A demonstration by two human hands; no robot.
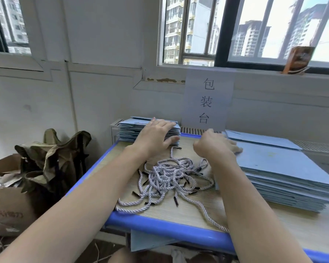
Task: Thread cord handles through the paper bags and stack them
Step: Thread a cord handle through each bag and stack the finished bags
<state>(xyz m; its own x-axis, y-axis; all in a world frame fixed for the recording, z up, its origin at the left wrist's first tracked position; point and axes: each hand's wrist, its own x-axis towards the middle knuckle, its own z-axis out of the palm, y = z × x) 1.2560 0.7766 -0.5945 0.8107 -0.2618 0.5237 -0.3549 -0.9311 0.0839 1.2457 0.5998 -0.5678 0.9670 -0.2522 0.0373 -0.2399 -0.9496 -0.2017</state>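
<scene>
- The left hand (pixel 156 136) lies flat on the far stack (pixel 130 130) of blue bags, fingers straight and spread, thumb over the stack's near edge.
- The right hand (pixel 216 147) is blurred at the near stack (pixel 285 173); its fingers reach onto the top bag (pixel 270 158) — whether they pinch it or only touch it cannot be told.
- Cords (pixel 171 177) lie in a grey tangle with black tips on the table (pixel 160 223), between the two stacks; one strand (pixel 212 219) runs toward the front edge and passes under the right forearm.
- The near stack is cut off at the right border; its lower bags show only as edges.
- A paper sign (pixel 207 101) stands against the wall behind the table.
- A cardboard box (pixel 7 207) on the left is partly out of view — olive fabric (pixel 53 158) is bunched beside it.
- A blue sheet (pixel 148 242) hangs below the table's front edge, mostly hidden.
</scene>
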